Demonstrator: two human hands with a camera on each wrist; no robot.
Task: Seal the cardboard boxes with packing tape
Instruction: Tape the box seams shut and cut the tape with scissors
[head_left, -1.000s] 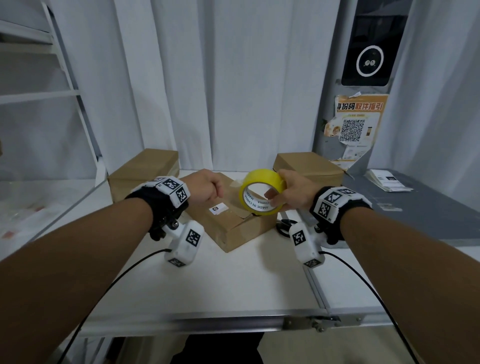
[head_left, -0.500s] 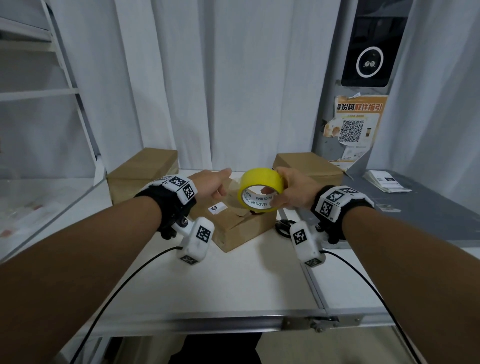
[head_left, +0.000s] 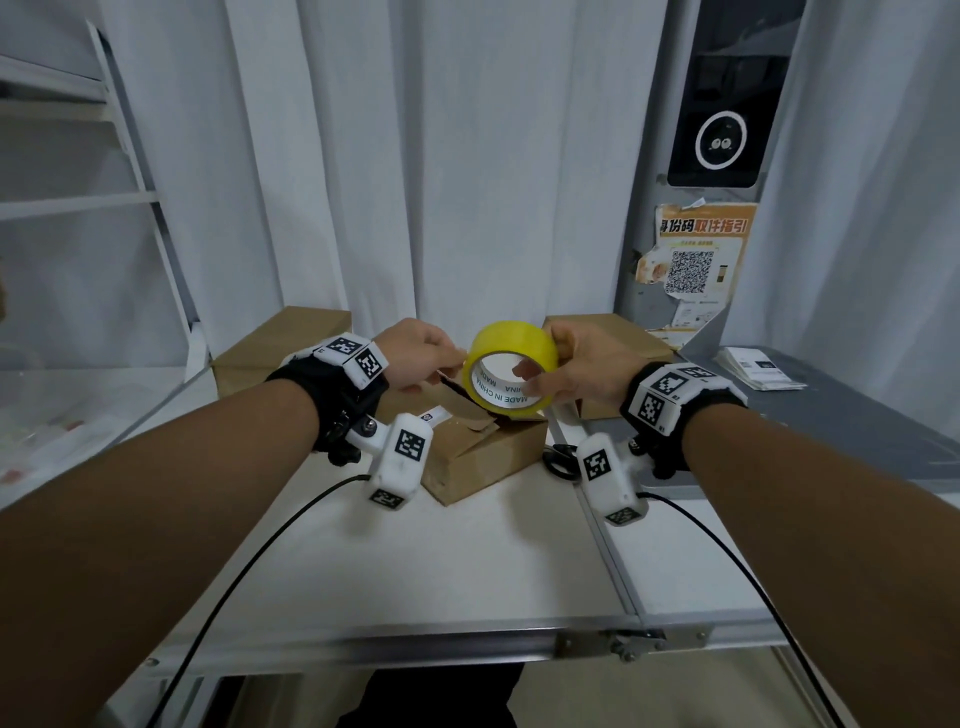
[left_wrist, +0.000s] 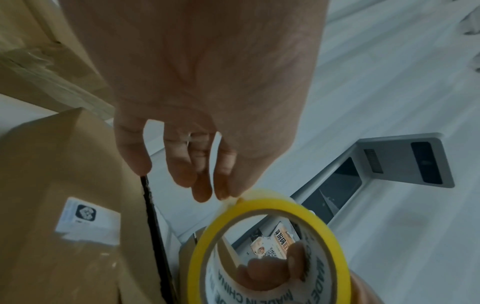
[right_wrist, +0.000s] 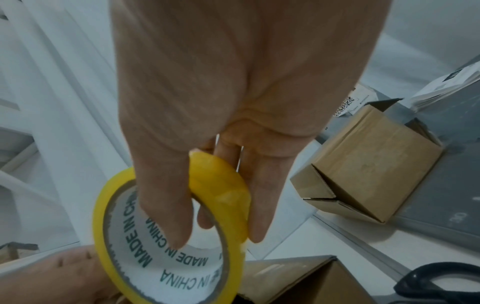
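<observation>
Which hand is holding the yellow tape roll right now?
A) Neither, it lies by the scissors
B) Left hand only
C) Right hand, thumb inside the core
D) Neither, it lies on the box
C: the right hand grips the tape roll above the box, thumb in the core, while the left hand fingers pick at its outer edge.

Tape roll (head_left: 511, 371): glossy translucent yellow film on a matt white paper core, printed in dark letters. Cardboard box (head_left: 483, 452) below the roll: matt brown, corrugated edge showing, white paper label stuck on top. Table (head_left: 415, 561) under the box: smooth white top, brushed metal front rail. Curtain (head_left: 441, 156) behind the box: white cloth, soft folds. Scissors (head_left: 558, 460) right of the box: black plastic handles.
</observation>
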